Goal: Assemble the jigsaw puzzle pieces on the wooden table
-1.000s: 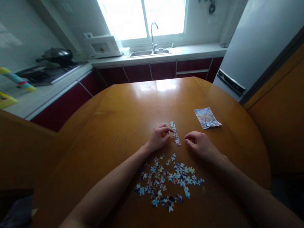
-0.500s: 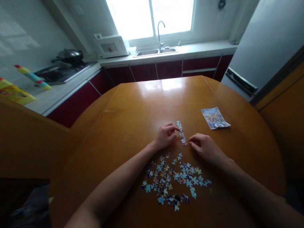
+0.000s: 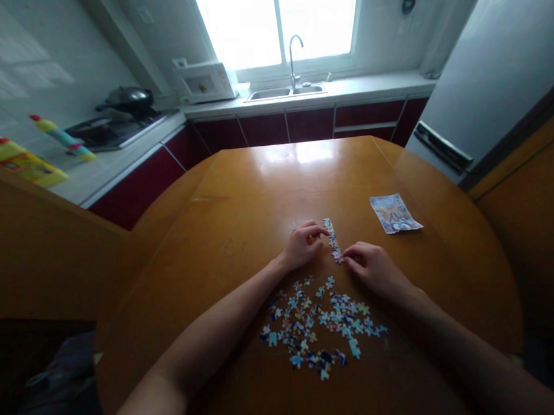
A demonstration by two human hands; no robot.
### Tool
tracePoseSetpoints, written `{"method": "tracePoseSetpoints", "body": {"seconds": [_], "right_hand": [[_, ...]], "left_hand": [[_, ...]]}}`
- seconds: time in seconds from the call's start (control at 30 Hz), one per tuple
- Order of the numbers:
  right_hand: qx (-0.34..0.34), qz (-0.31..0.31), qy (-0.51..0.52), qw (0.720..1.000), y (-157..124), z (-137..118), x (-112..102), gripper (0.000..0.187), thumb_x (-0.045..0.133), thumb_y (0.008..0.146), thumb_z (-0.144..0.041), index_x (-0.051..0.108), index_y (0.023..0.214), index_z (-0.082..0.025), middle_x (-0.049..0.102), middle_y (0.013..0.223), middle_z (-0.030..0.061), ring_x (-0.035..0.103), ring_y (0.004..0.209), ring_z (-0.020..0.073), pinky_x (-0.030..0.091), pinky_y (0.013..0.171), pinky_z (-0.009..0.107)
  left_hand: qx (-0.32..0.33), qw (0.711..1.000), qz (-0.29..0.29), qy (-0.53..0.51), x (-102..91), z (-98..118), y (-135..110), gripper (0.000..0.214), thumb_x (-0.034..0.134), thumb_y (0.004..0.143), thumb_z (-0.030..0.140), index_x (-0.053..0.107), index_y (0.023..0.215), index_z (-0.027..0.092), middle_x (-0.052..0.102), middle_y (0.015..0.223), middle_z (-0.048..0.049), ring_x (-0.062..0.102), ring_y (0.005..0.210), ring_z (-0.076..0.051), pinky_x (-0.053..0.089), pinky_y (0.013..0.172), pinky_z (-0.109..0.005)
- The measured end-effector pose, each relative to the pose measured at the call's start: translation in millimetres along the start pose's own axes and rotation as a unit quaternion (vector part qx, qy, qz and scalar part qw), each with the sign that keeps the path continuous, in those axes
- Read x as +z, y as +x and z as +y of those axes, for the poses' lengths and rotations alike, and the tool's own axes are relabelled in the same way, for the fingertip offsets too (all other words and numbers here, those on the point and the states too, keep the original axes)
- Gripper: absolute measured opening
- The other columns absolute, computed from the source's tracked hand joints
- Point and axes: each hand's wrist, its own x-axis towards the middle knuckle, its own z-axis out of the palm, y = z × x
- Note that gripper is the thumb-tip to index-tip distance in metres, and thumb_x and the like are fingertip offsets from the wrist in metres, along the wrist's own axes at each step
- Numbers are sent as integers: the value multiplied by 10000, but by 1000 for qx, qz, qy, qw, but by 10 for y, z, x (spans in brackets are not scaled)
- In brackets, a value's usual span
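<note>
Right hand (image 3: 370, 265) has drawn closer to the lower end of the strip (image 3: 333, 240) since the earlier frames; upper left, bottles (image 3: 61, 137) on the counter (image 3: 101, 171), then the stove (image 3: 118, 132) and microwave (image 3: 206, 83); upper centre, sink (image 3: 286, 93); at centre, left hand (image 3: 303, 245), loosely curled, thumb and forefinger apart, forefinger tip at the strip's left edge, contact uncertain; lower centre, loose pieces (image 3: 300, 323) strewn over the table (image 3: 259, 195); just right of the left hand, the strip, a narrow slanting row of puzzle pieces; at its lower end, the right hand, fingertips drawn together, whether pinching a piece cannot be told; right of centre, leaflet (image 3: 395, 213); upper right, fridge (image 3: 482, 69).
</note>
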Motion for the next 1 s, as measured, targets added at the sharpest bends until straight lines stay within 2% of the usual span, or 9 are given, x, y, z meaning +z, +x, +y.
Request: {"method": "tracePoseSetpoints", "body": {"seconds": [0.47,0.77,0.87,1.0], "right_hand": [[-18,20,27,999,-29,-64,57,121,593,879,-187,713,860,-194,660,812,39,580,701,163,451,665,303],[-158,-23,46,986,-239,-420,274,111,595,889,-140,689,918,-191,640,911,54,570,871,185,470,781,324],[-211,-70,44,974,-310,-517,359,107,594,901,-151,692,910,-195,635,894,53,549,859,184,470,767,317],[-235,-93,25,967,-353,-569,412,116,601,900,-156,704,925,-203,629,915,55,530,865,191,466,769,326]], "left_hand": [[6,1000,0,1,17,-27,2,290,536,764,18,740,908,164,565,756,-7,495,684,-108,407,622,-218],[-2,1000,3,2,11,-4,0,307,537,761,7,741,931,162,561,753,-2,483,675,-103,401,618,-215],[-2,1000,3,2,16,1,6,296,538,770,13,741,931,156,557,755,-3,481,676,-102,400,621,-217],[-1,1000,0,4,18,-6,7,291,526,791,25,741,936,157,555,763,-5,486,683,-104,406,631,-221]]}}
